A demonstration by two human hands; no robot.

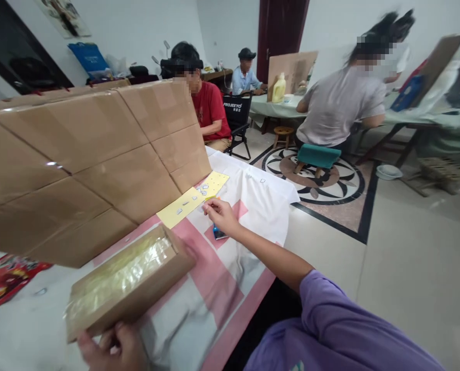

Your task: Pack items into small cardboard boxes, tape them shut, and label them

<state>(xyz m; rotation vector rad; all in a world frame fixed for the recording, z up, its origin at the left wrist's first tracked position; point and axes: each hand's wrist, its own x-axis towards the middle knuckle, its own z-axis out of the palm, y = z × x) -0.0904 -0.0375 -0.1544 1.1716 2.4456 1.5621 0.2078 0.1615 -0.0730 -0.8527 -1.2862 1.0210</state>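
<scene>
My right hand reaches out over the table with thumb and fingertips pinched together. Whatever sits in that pinch is too small to make out. Just beyond it lies a yellow paper strip with several small cut-out pieces on it. A small blue item rests below my right wrist, partly covered by it. At the bottom, my left hand is closed with curled fingers at the near end of a taped cardboard box. A tiny whitish spot shows between those fingers, its kind unclear.
Upright cardboard boxes form a wall along the table's far side. A red snack packet lies at left on the pink-and-white cloth. Co-workers sit beyond, including a person in red and one on a stool.
</scene>
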